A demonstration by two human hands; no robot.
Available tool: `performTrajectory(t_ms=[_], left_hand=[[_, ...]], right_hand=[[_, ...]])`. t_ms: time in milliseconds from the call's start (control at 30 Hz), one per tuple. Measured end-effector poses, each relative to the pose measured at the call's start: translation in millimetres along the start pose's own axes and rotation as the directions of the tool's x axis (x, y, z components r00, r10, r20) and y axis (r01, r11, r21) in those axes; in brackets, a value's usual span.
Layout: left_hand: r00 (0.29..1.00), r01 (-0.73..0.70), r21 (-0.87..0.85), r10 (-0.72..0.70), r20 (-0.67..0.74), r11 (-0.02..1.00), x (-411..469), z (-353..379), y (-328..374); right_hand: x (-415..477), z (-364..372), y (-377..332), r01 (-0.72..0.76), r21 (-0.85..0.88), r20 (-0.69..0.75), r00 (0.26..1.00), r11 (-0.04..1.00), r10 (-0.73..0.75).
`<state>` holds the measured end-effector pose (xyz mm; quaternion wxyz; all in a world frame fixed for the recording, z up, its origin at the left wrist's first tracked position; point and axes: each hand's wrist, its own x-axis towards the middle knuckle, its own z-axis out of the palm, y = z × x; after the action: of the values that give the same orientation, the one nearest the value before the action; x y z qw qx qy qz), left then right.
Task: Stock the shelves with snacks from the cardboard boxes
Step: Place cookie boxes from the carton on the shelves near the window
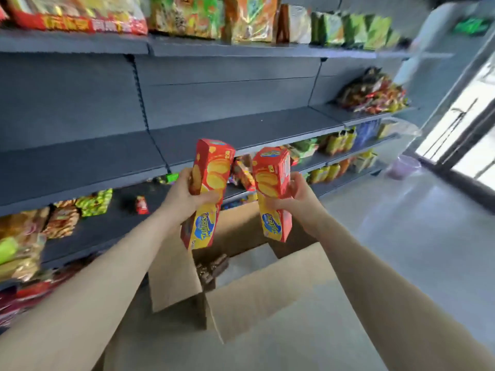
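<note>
Grey shelves fill the frame's upper half. Mid-frame, my left hand grips one red biscuit box, my right hand another biscuit box, fingers wrapped round, above an open cardboard box.

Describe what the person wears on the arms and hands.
Nothing worn shows: the left hand and right hand are gloveless, both forearms bare to the frame edge, with no sleeve, watch or bracelet. Rings are too blurred to rule out.

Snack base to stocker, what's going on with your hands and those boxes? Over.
Left hand grips red biscuit box; right hand grips second biscuit box. Both above open cardboard box. Grey shelf ahead, nothing blocking.
</note>
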<state>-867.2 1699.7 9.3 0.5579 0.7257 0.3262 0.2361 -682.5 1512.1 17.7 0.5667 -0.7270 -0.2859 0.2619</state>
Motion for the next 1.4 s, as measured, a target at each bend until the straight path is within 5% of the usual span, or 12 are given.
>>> performTrajectory(t_ms=[267, 800, 1000, 1267, 1400], left_hand=[[0.957, -0.221, 0.126, 0.189, 0.222, 0.967, 101.0, 227.4, 82.6], [0.874, -0.216, -0.032, 0.208, 0.439, 0.976, 371.6, 537.3, 220.9], [0.872, -0.244, -0.030, 0.233, 0.430, 0.969, 460.3, 628.2, 282.6], [0.905, -0.268, 0.033, 0.239, 0.352, 0.963, 583.7, 749.1, 350.0], [0.929, -0.278, 0.068, 0.250, 0.272, 0.958, 641.8, 808.8, 392.9]], right_hand=[[52.7, -240.8, 21.9, -0.080, -0.072, -0.155, 0.986, 0.994, 0.068], [278.6, -544.5, 12.9, -0.053, -0.026, -0.437, 0.899, 0.998, 0.036], [363.8, -638.9, -3.7, -0.019, -0.067, -0.435, 0.900, 0.998, -0.012], [503.8, -798.1, 14.0, 0.050, -0.040, -0.580, 0.812, 0.998, -0.064], [573.9, -886.0, 14.5, 0.042, -0.006, -0.547, 0.836, 0.999, -0.039]])
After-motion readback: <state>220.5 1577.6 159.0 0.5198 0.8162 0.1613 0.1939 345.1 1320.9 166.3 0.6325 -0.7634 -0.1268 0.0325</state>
